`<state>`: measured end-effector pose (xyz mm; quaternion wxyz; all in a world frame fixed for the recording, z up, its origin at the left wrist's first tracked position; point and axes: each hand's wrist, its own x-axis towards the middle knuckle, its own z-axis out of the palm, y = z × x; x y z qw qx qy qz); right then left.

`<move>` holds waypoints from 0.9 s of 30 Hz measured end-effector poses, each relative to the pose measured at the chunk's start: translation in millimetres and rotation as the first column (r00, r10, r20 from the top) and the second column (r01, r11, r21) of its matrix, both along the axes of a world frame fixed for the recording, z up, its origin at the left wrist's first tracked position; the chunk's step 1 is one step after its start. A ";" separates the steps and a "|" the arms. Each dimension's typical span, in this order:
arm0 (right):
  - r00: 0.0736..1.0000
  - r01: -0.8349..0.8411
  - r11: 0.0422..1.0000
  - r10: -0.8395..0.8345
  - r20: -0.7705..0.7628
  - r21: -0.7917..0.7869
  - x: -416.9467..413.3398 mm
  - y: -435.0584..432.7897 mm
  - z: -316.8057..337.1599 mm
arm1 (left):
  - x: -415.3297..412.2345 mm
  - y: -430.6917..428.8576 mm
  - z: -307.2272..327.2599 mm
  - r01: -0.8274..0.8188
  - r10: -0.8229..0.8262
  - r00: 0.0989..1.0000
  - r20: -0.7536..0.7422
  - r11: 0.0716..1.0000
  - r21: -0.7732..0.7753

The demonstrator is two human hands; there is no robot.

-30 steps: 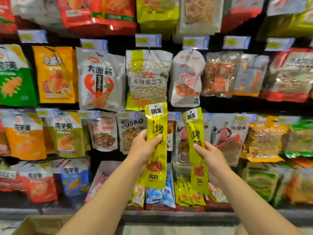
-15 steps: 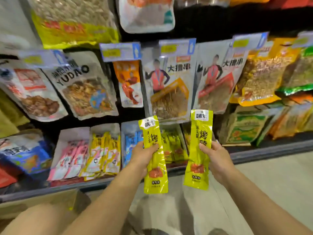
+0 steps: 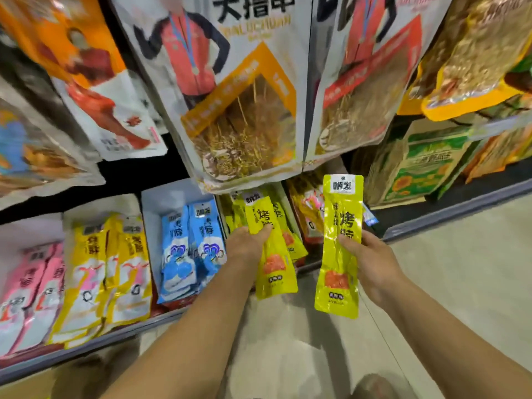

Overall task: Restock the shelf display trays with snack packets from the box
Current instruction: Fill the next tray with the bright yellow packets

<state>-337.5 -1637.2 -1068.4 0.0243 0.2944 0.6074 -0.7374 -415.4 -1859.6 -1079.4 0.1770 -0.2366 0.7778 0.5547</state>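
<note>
One lime packet [image 3: 275, 263] is clamped in the curled fingers of the left hand [image 3: 247, 249] and laid over matching packets [image 3: 290, 240] at the front edge of the shelf [image 3: 121, 338]. A second lime packet [image 3: 341, 240] is held upright, pinched at mid-length by the right hand [image 3: 374, 263], just beyond that edge.

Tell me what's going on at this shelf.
A person is restocking the bottom shelf with both hands. The left hand grips a lime-green packet and has its top end in against the stack of matching packets on that shelf. The right hand holds a second lime-green packet upright in front of the shelf, not yet placed. Blue packets sit in the tray just to the left.
</note>
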 end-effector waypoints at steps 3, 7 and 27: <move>1.000 0.005 1.000 -0.005 0.003 0.017 -11.4 3.3 -10.0 | -30.4 13.1 -15.4 -0.024 0.024 1.000 -0.009 1.000 -0.015; 1.000 0.000 1.000 0.000 0.002 0.014 -23.8 5.5 -16.5 | -57.9 27.2 -35.9 -0.040 0.039 0.999 -0.011 0.998 -0.053; 0.994 -0.104 0.989 0.108 0.024 -0.109 -47.9 -28.1 -13.0 | -45.1 -39.7 -35.6 -0.266 0.090 0.919 -0.383 0.859 -0.437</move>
